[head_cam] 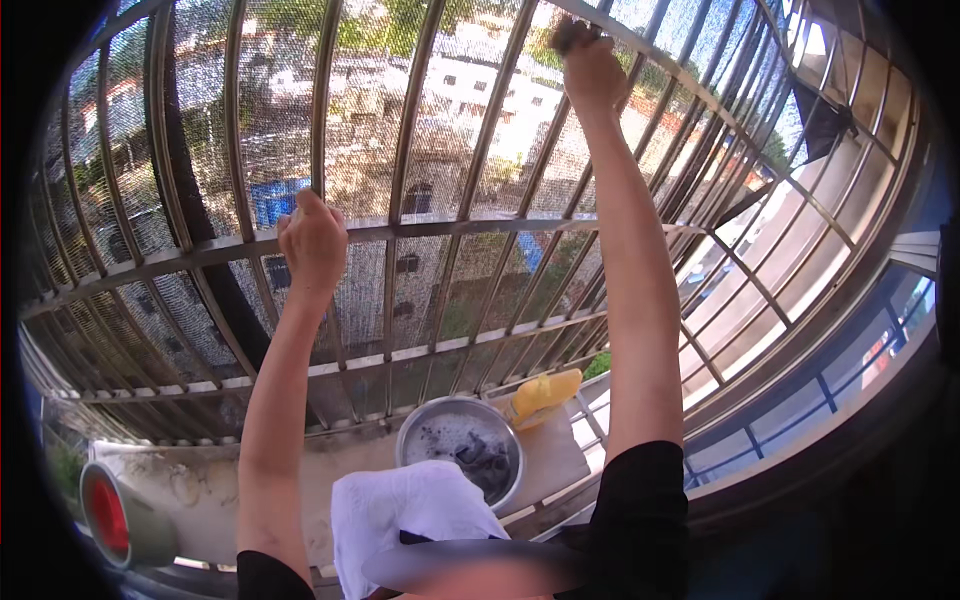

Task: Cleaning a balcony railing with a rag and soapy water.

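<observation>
Metal window bars (409, 112) with a fine mesh behind them fill the view before me. My left hand (311, 244) is closed around an upright bar, just above a horizontal rail (375, 234). Raised high, my right hand (592, 71) holds a dark, wet-looking cloth or scrubber (574, 34) against the bars near the upper rail. A metal basin (403, 442) with sudsy water and a dark grey cloth (487, 461) in it stands below on the ledge. A white cloth (405, 495) lies close to my body, in front of the basin.
A plastic bottle of yellow liquid (546, 397) lies tilted beside the basin. A pale green pot or bucket (150, 525), red inside, stands at lower left on the ledge (210, 480). Barred side panels and a window frame (810, 420) curve along the right.
</observation>
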The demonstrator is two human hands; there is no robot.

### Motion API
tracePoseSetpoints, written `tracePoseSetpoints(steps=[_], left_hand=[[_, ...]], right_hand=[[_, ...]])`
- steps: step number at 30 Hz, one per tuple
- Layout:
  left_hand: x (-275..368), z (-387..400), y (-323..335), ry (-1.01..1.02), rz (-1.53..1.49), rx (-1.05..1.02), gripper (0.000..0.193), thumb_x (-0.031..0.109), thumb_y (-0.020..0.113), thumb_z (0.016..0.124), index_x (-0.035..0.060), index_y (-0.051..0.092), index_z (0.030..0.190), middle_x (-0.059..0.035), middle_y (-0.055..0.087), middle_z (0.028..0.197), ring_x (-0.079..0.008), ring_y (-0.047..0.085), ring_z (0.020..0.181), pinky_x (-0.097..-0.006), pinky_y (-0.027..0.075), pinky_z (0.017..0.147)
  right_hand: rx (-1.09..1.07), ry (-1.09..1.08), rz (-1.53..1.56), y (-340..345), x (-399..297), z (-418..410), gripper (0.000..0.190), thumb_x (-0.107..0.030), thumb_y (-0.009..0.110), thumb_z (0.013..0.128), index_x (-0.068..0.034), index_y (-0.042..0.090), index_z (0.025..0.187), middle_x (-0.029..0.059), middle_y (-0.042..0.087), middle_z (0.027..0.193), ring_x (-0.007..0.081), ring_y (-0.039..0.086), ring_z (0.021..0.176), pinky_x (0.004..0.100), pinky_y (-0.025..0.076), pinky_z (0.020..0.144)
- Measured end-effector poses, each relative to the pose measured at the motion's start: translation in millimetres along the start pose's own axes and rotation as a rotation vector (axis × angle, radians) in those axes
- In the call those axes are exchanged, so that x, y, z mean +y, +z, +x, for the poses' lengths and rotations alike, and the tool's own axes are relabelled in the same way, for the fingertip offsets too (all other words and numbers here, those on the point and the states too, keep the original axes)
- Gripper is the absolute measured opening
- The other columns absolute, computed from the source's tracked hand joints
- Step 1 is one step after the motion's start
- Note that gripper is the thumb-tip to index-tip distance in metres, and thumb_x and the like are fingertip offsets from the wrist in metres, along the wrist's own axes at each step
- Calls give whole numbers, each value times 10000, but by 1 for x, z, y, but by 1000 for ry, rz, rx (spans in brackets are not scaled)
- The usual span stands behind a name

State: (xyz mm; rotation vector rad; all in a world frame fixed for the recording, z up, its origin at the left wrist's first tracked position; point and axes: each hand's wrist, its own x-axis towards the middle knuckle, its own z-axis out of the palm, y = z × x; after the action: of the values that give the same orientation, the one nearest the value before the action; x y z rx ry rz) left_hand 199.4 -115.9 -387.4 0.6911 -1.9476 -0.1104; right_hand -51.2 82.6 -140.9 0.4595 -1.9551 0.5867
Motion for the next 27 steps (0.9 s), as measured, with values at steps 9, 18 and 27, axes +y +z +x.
tracePoseSetpoints(steps=[9, 18, 27], left_hand=[[0, 4, 0, 7, -14, -20, 180, 103, 535, 935, -5, 398, 981, -130, 630, 710, -320, 657, 706, -542, 439, 911], [4, 4, 1, 37, -38, -25, 159, 99, 552, 927, 23, 412, 936, -120, 627, 673, -285, 644, 631, -475, 445, 779], [0, 4, 1, 49, 17, -4, 162, 99, 544, 929, 28, 398, 920, -111, 619, 633, -284, 641, 586, -475, 459, 768]], right_hand=[[67, -43, 93, -6, 15, 9, 350, -279, 421, 988, -19, 652, 949, 213, 644, 974, 404, 638, 865, 488, 513, 772], [598, -6, 40, 4, 15, 19, 384, -262, 432, 1005, 81, 605, 998, 252, 652, 957, 394, 627, 922, 463, 504, 807], [391, 99, -240, 45, -17, 21, 352, -294, 413, 994, 5, 599, 1004, 205, 636, 983, 401, 616, 897, 501, 503, 771]])
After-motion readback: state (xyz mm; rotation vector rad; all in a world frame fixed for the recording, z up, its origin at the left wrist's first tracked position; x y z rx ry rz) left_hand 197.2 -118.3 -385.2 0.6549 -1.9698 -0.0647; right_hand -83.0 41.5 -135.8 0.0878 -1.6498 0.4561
